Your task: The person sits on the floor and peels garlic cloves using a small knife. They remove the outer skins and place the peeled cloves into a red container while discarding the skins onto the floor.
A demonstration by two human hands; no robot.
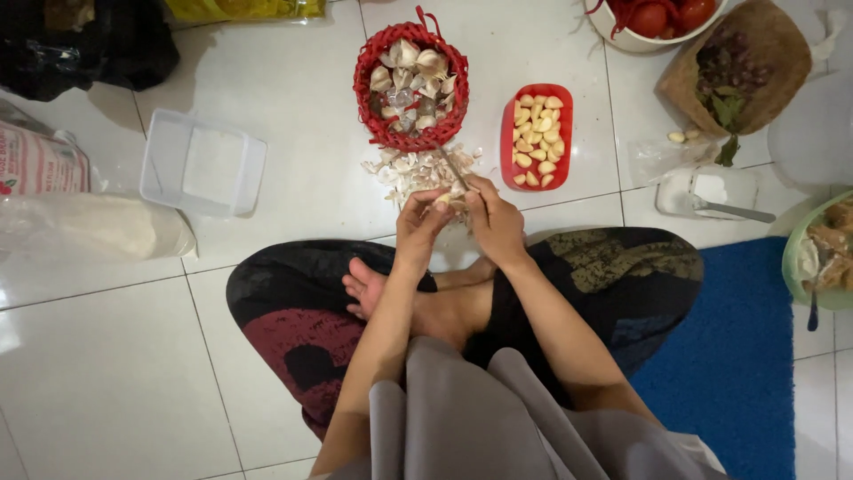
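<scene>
I sit cross-legged on a white tiled floor. My left hand [421, 222] pinches a garlic clove [442, 199] between thumb and fingers. My right hand [494, 219] grips a small knife [454, 167] whose blade points away from me, its edge against the clove. Both hands hover over a pile of papery garlic skins [410, 171]. Just beyond stands a red woven basket [369, 102] of unpeeled garlic. To its right sits a red rectangular tub [508, 142] filled with peeled cloves.
An empty clear plastic container [203, 164] lies at the left, near bags of rice [89, 227]. At the right are a bowl of tomatoes [653, 22], a woven tray of spices [737, 67], a salt tub with spoon [711, 194], a green bowl [822, 253], a blue mat [737, 356].
</scene>
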